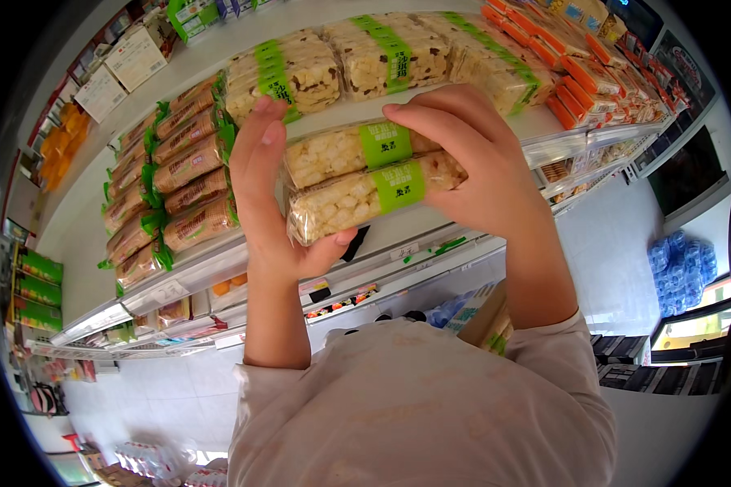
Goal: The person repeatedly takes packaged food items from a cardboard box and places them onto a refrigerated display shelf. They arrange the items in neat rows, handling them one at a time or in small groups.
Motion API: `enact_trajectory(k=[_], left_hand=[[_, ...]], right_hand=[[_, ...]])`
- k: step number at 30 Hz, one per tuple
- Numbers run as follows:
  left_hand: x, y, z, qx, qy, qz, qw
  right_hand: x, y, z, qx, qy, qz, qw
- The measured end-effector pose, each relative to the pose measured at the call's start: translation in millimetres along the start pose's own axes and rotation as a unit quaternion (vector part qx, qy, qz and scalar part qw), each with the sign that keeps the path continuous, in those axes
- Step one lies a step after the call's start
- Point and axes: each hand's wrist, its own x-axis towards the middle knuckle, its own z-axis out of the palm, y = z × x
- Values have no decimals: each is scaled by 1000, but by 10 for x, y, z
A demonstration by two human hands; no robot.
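Observation:
Two clear-wrapped sachima packs [356,185] with green bands are held together over the front of a store shelf [374,240]. My left hand [268,195] supports their left end, its thumb below and fingers upright. At the right end, my right hand [472,158] grips them with the thumb at the front and fingers over the top. Behind them, similar sachima packs [280,76] stand in rows on the shelf, some with dark raisin-like bits. Brown rolls in green-ended wrappers [189,176] are stacked to the left of my left hand.
Orange-and-clear snack packets [585,85] are piled at the right. White cartons [135,56] stand at the far left back. A price-tag rail [170,292] edges the shelf, with lower shelves beneath. A cardboard box [484,316] stands near my body, and blue bottles [682,268] stand farther right.

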Motion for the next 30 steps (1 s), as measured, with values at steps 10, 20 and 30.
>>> enact_trajectory(k=[10,20,30], left_hand=[[4,497,372,-210,0,-154,966],[-206,909,952,-311,-27,-350,883],[-476,1025,1600,-468,-246,-467,709]], right_hand=[[-312,-382,-528,-36,-10,49,998],[-1177,-562,-792,145,155,301,930],[-2166,-851,-869,249,324,564,718]])
